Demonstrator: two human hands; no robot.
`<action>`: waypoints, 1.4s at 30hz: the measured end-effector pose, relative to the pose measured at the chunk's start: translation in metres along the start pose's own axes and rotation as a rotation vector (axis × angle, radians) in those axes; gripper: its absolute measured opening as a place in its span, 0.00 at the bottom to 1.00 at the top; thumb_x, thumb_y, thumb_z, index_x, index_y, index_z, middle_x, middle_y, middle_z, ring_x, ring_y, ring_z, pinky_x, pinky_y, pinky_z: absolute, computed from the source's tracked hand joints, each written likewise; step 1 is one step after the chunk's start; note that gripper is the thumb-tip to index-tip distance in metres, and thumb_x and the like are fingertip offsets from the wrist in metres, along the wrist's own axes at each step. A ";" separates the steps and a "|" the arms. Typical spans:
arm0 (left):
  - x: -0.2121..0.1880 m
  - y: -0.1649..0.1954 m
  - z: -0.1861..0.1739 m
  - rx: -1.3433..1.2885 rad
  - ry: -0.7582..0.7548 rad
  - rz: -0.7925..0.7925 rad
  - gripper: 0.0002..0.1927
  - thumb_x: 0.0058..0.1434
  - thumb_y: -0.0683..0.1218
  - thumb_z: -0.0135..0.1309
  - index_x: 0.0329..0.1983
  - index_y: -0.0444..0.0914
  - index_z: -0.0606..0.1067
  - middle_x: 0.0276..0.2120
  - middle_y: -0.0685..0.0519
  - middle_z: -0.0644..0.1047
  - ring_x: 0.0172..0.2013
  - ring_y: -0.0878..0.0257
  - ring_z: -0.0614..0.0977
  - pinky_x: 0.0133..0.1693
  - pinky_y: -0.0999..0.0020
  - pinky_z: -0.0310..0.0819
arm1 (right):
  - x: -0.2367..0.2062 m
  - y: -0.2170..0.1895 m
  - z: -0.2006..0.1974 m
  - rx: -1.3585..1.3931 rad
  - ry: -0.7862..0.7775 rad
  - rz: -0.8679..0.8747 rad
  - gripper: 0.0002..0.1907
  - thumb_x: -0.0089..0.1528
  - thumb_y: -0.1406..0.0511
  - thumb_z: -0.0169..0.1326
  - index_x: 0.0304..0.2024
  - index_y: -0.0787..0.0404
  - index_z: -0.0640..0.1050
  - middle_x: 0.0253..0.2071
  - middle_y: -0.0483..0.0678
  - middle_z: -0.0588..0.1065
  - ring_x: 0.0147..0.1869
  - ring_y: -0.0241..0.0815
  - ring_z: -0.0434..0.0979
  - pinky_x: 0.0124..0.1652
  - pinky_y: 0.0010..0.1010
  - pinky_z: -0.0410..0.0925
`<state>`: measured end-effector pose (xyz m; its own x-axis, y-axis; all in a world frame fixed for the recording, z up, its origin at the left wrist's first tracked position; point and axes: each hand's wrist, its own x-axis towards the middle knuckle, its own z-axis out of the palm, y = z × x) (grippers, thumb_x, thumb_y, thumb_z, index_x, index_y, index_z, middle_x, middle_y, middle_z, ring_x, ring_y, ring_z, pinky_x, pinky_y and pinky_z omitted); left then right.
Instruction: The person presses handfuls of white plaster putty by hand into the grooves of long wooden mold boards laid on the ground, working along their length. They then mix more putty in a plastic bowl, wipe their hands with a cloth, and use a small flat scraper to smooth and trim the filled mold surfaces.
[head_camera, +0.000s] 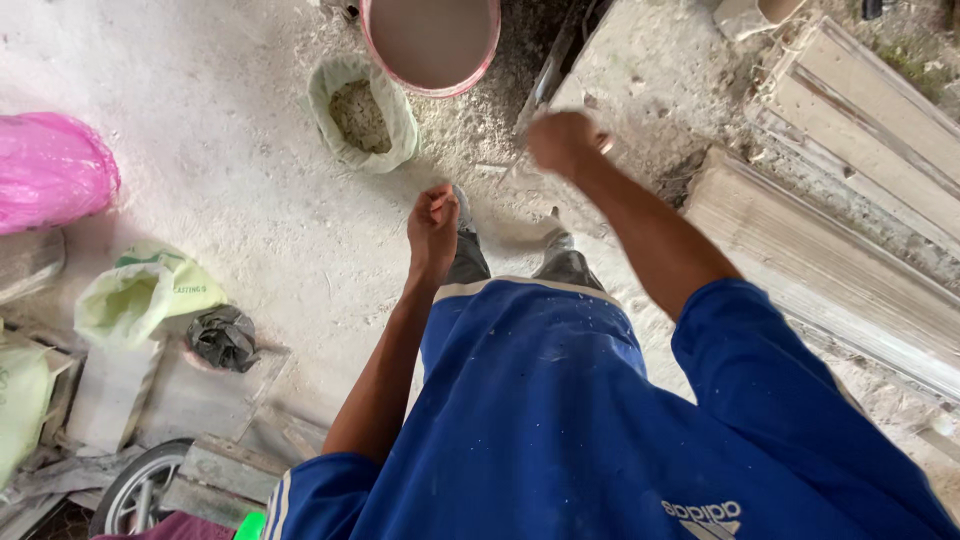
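Dusty grey concrete floor (230, 170) lies under us as we look straight down our blue shirt (560, 420) to our boots (515, 255). We take the pink-rimmed bucket (432, 45) at the top edge as our landmark. Below it and a little to its right, our right hand (565, 142) is raised, fingers curled tightly shut into a fist; a small pale object (604, 143) shows at its far side, too little of it visible for us to tell what it is or whether the hand truly grips it. Directly below the bucket, nearer our body, our left hand (432, 225) hangs with fingers drawn loosely together, nothing visible in it. Just below-left of the bucket, almost touching its rim, stands an open pale sack (362, 115) with greyish powder inside. Well to the bucket's left, at the frame edge, sits a bulging pink plastic bag (50, 170). Further down-left from the bucket we note a light green bag (140, 295), a crumpled dark bag (224, 337) just beside it, and a wheel (135, 490) at the bottom edge. Right of the bucket, stacked pale boards (850, 200) lie angled across the ground.
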<state>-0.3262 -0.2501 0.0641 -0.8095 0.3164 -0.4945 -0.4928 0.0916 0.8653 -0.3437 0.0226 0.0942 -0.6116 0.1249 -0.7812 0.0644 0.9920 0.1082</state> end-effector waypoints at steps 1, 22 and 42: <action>0.000 0.000 -0.004 0.004 0.014 -0.017 0.13 0.70 0.44 0.54 0.54 0.33 0.74 0.38 0.55 0.77 0.37 0.72 0.74 0.39 0.76 0.69 | 0.009 0.012 -0.003 0.042 0.045 0.050 0.10 0.64 0.69 0.48 0.30 0.65 0.78 0.25 0.51 0.71 0.24 0.39 0.67 0.19 0.35 0.58; -0.003 -0.013 0.022 0.277 -0.428 -0.060 0.12 0.70 0.44 0.54 0.52 0.32 0.74 0.35 0.56 0.72 0.34 0.71 0.70 0.36 0.74 0.65 | -0.251 -0.057 0.318 2.453 0.406 1.104 0.24 0.69 0.50 0.42 0.63 0.52 0.70 0.30 0.45 0.72 0.22 0.36 0.68 0.25 0.37 0.73; -0.056 0.005 0.121 0.780 -0.743 0.169 0.14 0.69 0.46 0.54 0.53 0.33 0.75 0.45 0.55 0.78 0.44 0.70 0.77 0.48 0.73 0.72 | -0.263 0.019 0.361 2.543 1.499 1.461 0.15 0.73 0.55 0.41 0.41 0.57 0.69 0.21 0.44 0.65 0.13 0.34 0.62 0.11 0.30 0.60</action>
<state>-0.2447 -0.1535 0.1058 -0.3241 0.8485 -0.4183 0.1567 0.4842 0.8608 0.1031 0.0147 0.0794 0.5118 0.6628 -0.5465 -0.2816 -0.4716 -0.8356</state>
